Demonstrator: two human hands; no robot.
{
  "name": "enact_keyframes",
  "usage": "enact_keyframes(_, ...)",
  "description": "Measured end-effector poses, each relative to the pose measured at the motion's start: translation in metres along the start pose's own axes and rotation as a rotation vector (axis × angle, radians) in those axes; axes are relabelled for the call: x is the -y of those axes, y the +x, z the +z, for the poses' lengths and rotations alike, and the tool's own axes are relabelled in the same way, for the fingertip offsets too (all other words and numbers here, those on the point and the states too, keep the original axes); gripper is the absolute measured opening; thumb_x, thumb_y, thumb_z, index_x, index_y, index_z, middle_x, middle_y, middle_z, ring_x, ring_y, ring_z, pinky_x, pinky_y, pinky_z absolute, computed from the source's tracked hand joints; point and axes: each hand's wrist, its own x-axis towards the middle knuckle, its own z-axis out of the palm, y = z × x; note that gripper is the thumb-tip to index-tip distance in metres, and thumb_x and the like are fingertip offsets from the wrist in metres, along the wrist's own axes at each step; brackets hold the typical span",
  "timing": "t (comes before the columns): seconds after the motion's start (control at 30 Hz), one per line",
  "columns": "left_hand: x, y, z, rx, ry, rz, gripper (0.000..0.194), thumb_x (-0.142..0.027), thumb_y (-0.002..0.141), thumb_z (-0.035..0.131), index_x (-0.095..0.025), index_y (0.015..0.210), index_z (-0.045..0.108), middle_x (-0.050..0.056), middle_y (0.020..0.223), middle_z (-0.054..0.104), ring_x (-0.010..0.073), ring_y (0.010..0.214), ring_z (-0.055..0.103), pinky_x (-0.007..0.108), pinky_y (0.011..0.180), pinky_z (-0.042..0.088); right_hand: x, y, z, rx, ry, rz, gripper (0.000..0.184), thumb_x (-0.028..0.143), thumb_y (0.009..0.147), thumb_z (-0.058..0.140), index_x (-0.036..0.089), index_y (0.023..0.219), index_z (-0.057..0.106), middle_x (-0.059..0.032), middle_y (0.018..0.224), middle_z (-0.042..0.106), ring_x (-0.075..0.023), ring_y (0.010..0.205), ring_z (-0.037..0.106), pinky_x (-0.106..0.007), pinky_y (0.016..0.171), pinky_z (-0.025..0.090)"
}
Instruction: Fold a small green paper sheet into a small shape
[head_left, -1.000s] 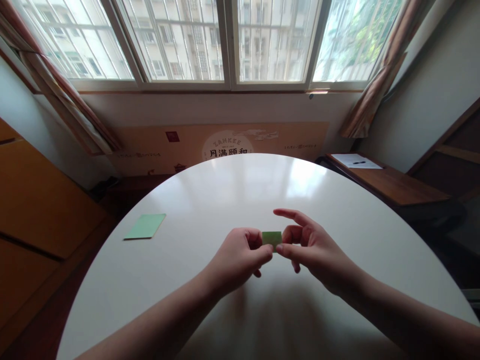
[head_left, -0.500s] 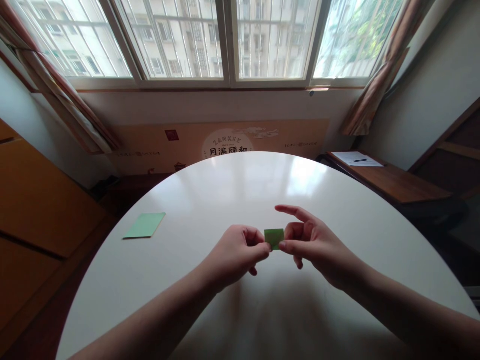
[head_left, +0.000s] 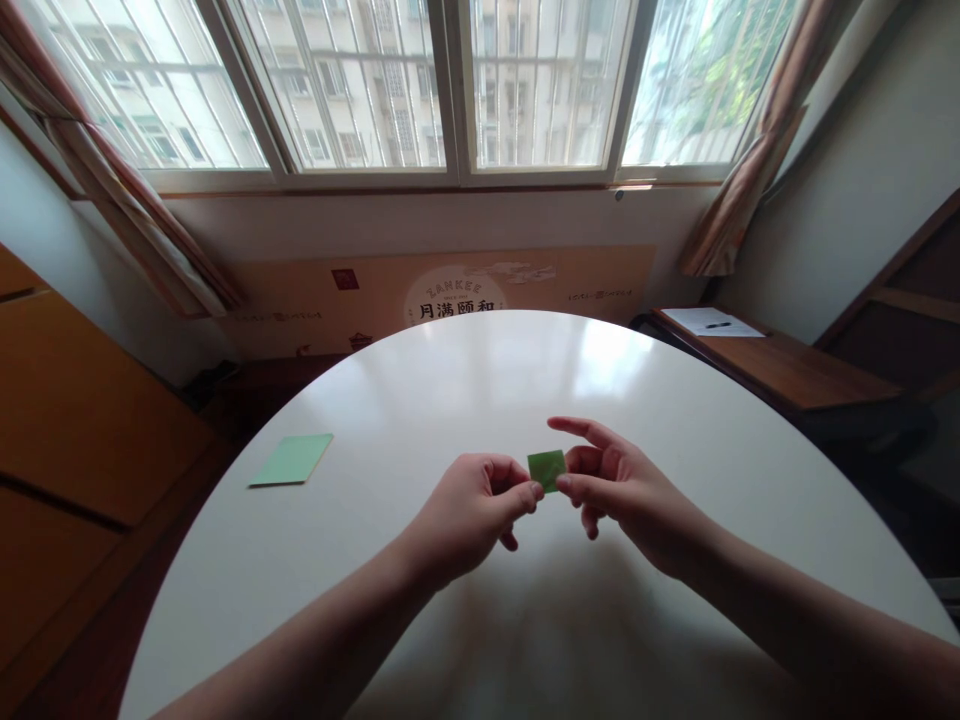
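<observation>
A small green square of folded paper (head_left: 547, 468) is held up above the white table, between my two hands. My left hand (head_left: 480, 512) pinches its lower left corner between thumb and fingers. On the other side, my right hand (head_left: 626, 492) grips the lower right corner with thumb and bent fingers, while its index finger stretches out away from the paper. The creases of the paper are too small to make out clearly. A pale green pad of paper (head_left: 292, 460) lies flat on the table, left of both hands.
The round white table (head_left: 420, 390) has a glossy top reflecting the windows. At the right stands a brown desk (head_left: 817, 370) bearing a white sheet (head_left: 697, 320) and a dark pen (head_left: 718, 325). A printed cardboard panel (head_left: 600, 270) leans below the windows; an orange cabinet (head_left: 82, 400) is at the left.
The green paper has tilted, with its right upper corner now higher and its face more visible. Both hands keep their pinch. The whole view has shifted slightly.
</observation>
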Motion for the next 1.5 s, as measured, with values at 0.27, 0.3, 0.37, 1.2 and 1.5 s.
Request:
enact_keyframes(0.27,0.0,-0.001,0.005,0.006,-0.02,0.009,0.024,-0.034,0.08,0.069,-0.012,0.073,0.07,0.0,0.061,0.058,0.0098,0.05,0.051,0.021,0.045,0.046,0.001,0.002,0.005,0.031,-0.035,0.006,0.026,0.038,0.081,0.077,0.016,0.087,0.065,-0.0025,0.078,0.062,-0.014,0.071,0.055,-0.019,0.047,0.047)
enact_keyframes(0.3,0.0,-0.001,0.004,0.038,0.012,-0.002,0.023,-0.035,0.081,0.069,-0.013,0.075,0.072,0.0,0.062,0.059,0.0107,0.052,0.052,0.021,0.047,0.046,0.001,0.002,0.005,0.029,-0.022,0.0,0.025,0.038,0.081,0.076,0.016,0.083,0.064,-0.0022,0.077,0.061,-0.0139,0.071,0.055,-0.019,0.047,0.047)
enact_keyframes(0.37,-0.002,-0.002,0.0,0.099,0.143,0.0,0.021,-0.035,0.081,0.069,-0.015,0.084,0.076,0.002,0.068,0.066,0.0132,0.057,0.057,0.023,0.052,0.048,0.002,0.002,0.004,0.013,0.0,-0.003,0.023,0.036,0.081,0.076,0.016,0.081,0.064,-0.002,0.076,0.061,-0.0147,0.072,0.057,-0.019,0.047,0.048)
enact_keyframes(1.2,-0.008,0.0,-0.018,0.032,0.232,0.414,0.012,-0.015,0.084,0.068,-0.017,0.092,0.076,0.007,0.097,0.073,0.0158,0.078,0.068,0.02,0.058,0.05,0.005,0.002,-0.005,0.107,-0.048,0.045,0.05,0.034,0.078,0.081,0.018,0.118,0.057,0.0004,0.072,0.064,-0.0118,0.057,0.054,-0.02,0.043,0.047)
enact_keyframes(1.5,-0.005,0.0,-0.016,-0.058,0.183,0.38,0.011,-0.025,0.082,0.072,-0.016,0.082,0.077,0.008,0.086,0.073,0.0169,0.07,0.064,0.024,0.056,0.051,0.0,0.0,0.001,0.05,-0.069,-0.093,0.034,0.037,0.082,0.078,0.022,0.1,0.053,-0.0027,0.082,0.07,-0.0149,0.066,0.06,-0.021,0.046,0.048)
